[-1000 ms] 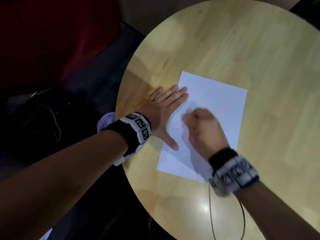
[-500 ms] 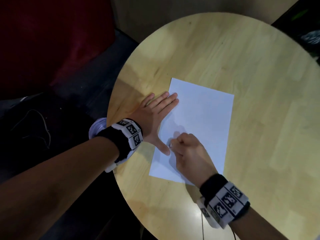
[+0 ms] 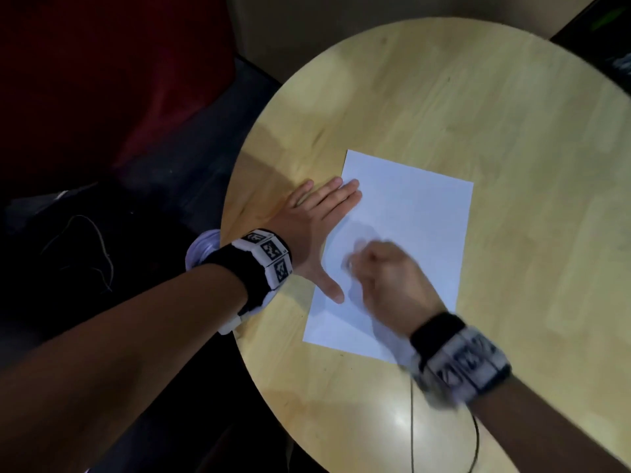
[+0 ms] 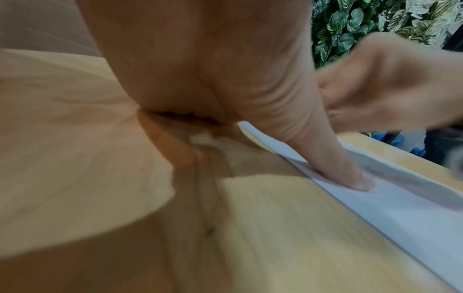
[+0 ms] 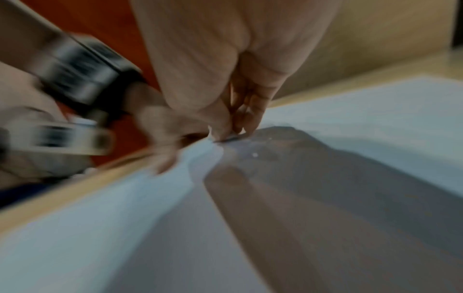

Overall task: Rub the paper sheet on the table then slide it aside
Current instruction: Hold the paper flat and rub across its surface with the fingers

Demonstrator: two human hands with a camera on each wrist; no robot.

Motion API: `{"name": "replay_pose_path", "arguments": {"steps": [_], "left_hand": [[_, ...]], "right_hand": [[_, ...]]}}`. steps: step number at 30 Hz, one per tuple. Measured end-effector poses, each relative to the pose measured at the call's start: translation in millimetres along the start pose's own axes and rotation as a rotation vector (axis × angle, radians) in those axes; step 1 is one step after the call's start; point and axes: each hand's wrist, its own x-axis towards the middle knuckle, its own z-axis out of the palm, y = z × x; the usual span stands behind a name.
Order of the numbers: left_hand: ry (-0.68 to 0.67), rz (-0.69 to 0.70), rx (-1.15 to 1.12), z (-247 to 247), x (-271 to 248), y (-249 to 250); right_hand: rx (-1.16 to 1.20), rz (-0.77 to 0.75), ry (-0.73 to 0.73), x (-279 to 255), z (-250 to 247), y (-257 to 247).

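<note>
Now your left hand (image 3: 312, 223) lies flat with straight fingers, half on the round light wooden table (image 3: 512, 114) and half on the left edge of the white paper sheet (image 3: 420, 213). Your left thumb (image 4: 333, 158) presses down on the paper. The sheet lies flat near the middle of the table. Further right, your right hand (image 3: 389, 278) is blurry, with fingers curled down onto the paper. Its fingertips (image 5: 225, 128) seem to pinch something tiny and white, but you cannot tell for sure. A thin dark cable (image 3: 411, 421) hangs by your right wrist.
</note>
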Motion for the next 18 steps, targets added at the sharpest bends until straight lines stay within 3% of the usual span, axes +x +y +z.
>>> {"name": "replay_pose_path", "arguments": {"steps": [3,5,9,11,13,15,18], "left_hand": [[-0.023,0.007,-0.016,0,1,0],[-0.027,0.007,-0.026,0,1,-1],[0.025,0.006,-0.004,2,-1,0],[0.025,0.004,0.003,1,-1,0],[-0.008,0.003,-0.002,-1,0,0],[-0.026,0.006,-0.019,-2,1,0],[-0.019,0.006,-0.022,-1,-1,1]], "right_hand": [[-0.065,0.116,0.169,57,-13,27],[-0.057,0.144,0.212,58,-10,28],[0.014,0.021,0.062,-14,9,-11],[0.016,-0.01,-0.044,-16,5,-12],[-0.01,0.046,-0.003,19,-3,9],[-0.082,0.142,0.133,54,-14,25],[-0.094,0.199,0.157,44,-4,17]]}}
